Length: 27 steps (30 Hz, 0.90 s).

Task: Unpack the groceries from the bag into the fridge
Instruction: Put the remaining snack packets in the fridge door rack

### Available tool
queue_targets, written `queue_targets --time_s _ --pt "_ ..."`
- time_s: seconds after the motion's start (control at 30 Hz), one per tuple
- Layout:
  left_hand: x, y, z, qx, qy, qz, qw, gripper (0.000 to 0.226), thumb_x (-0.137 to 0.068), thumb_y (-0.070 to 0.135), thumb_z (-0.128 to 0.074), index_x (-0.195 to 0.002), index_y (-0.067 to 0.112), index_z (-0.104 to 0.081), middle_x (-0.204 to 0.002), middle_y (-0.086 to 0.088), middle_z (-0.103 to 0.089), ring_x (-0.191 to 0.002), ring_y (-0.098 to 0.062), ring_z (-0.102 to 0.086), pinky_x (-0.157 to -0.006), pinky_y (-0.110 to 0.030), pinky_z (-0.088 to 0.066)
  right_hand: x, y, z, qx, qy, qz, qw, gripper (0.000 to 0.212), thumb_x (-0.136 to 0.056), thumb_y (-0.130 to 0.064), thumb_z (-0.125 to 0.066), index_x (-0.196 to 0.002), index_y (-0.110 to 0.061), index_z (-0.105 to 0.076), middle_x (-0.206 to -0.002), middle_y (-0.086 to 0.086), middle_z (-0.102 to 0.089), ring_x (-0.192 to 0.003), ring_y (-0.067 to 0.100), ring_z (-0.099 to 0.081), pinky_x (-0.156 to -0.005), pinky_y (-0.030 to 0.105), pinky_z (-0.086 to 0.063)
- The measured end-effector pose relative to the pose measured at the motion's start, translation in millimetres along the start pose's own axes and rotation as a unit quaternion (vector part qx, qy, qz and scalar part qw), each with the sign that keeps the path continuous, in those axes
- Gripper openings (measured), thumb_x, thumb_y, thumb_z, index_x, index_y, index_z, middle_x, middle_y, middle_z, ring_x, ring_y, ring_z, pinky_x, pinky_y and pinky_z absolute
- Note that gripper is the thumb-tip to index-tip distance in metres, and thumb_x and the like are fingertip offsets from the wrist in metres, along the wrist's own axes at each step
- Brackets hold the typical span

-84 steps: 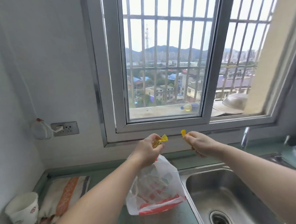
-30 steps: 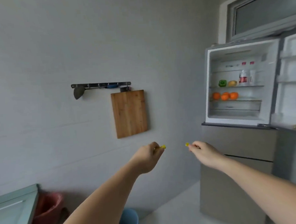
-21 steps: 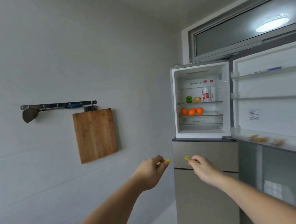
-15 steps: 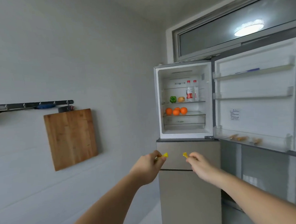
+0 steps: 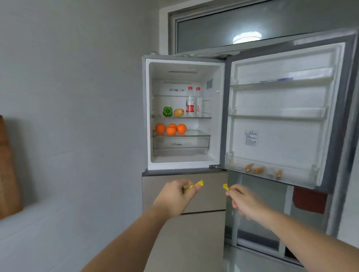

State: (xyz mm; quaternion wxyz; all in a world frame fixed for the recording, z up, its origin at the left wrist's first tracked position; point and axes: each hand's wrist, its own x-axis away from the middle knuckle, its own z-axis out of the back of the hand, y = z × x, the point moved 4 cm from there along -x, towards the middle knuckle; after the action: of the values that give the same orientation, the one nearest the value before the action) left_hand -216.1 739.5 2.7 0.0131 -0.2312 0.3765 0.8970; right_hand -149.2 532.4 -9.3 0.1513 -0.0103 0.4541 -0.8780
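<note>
The fridge (image 5: 219, 113) stands ahead with its upper door (image 5: 281, 118) swung open to the right. My left hand (image 5: 175, 198) is shut on a small yellow-wrapped candy (image 5: 194, 186). My right hand (image 5: 246, 203) pinches another yellow candy (image 5: 226, 187). Both hands are held out below the open compartment, in front of the lower drawers. Inside sit a green pepper (image 5: 167, 111), a brownish fruit (image 5: 179, 112), two bottles (image 5: 190, 103) and several oranges (image 5: 171, 129). The bottom door shelf (image 5: 297, 178) holds several small wrapped candies (image 5: 259, 169). The grocery bag is out of view.
A wooden cutting board (image 5: 1, 168) hangs on the grey wall at the left edge. A clear drawer (image 5: 181, 144) sits under the oranges. A frosted transom window (image 5: 272, 18) is above the fridge. A red object (image 5: 308, 199) shows below the open door.
The view has swung from the sink and window, where the bag stood, round past the cutting board to the open fridge. Both hands still hold the yellow candies, and the fridge is nearer now.
</note>
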Motion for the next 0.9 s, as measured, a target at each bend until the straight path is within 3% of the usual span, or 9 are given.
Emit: queue_targets --time_s 0.07,0.2,0.43,0.6,0.73,0.9 --pt "-32 -15 -5 0.012 -0.003 -0.009 1.000 0.043 -0.090 0.059 -0.052 -0.071 0.020 -0.050 -0.055 0.004 -0.040 -0.053 -0.015 -0.037 -0.052 -0.025 -0.034 -23 2 -1 -0.007 0.019 -0.010 1.000 0.023 -0.100 -0.022 -0.040 -0.103 -0.004 -0.055 -0.069 0.005 -0.046 -0.049 0.012 -0.036 -0.037 0.017 -0.025" --pt "-90 -39 -36 0.053 -0.006 -0.007 0.999 0.042 -0.091 0.053 -0.055 -0.077 0.013 -0.055 -0.054 0.006 -0.038 -0.054 -0.013 -0.036 -0.049 -0.017 -0.030 -73 20 2 -0.003 0.035 -0.043 0.998 0.025 -0.101 -0.024 -0.038 -0.104 -0.005 -0.055 -0.070 0.005 -0.048 -0.051 0.013 -0.036 -0.046 0.023 -0.027" --pt "-170 -55 -104 0.064 -0.057 -0.005 0.996 0.040 -0.094 0.049 -0.052 -0.079 0.012 -0.053 -0.057 0.008 -0.042 -0.057 -0.013 -0.039 -0.058 -0.026 -0.034 -158 85 13 -0.018 0.045 -0.072 0.996 0.023 -0.100 -0.028 -0.040 -0.097 -0.011 -0.055 -0.072 0.004 -0.051 -0.055 0.014 -0.042 -0.056 0.029 -0.033" --pt "-234 -42 -147 0.050 -0.075 0.002 0.996 0.031 -0.097 0.042 -0.047 -0.091 0.013 -0.057 -0.066 0.005 -0.050 -0.061 -0.014 -0.043 -0.060 -0.029 -0.037 -227 122 44 -0.046 0.045 -0.062 0.996 0.022 -0.100 -0.029 -0.039 -0.095 -0.015 -0.055 -0.073 0.006 -0.050 -0.058 0.016 -0.043 -0.059 0.030 -0.034" --pt "-285 -26 -177 0.075 -0.085 0.008 0.994 0.023 -0.098 0.034 -0.046 -0.095 0.014 -0.057 -0.065 0.003 -0.049 -0.059 -0.015 -0.042 -0.055 -0.027 -0.035 -274 129 79 -0.058 0.077 -0.040 0.995 0.033 -0.102 -0.036 -0.035 -0.100 -0.012 -0.057 -0.075 0.007 -0.052 -0.060 0.017 -0.045 -0.054 0.027 -0.032" --pt "-334 -21 -213 0.056 -0.107 0.004 0.993 0.023 -0.099 0.034 -0.042 -0.099 0.017 -0.057 -0.070 0.001 -0.053 -0.059 -0.013 -0.043 -0.052 -0.023 -0.034 -318 139 96 -0.048 0.068 -0.024 0.996 0.032 -0.100 -0.028 -0.033 -0.093 -0.011 -0.059 -0.072 0.004 -0.054 -0.065 0.019 -0.049 -0.061 0.029 -0.034"
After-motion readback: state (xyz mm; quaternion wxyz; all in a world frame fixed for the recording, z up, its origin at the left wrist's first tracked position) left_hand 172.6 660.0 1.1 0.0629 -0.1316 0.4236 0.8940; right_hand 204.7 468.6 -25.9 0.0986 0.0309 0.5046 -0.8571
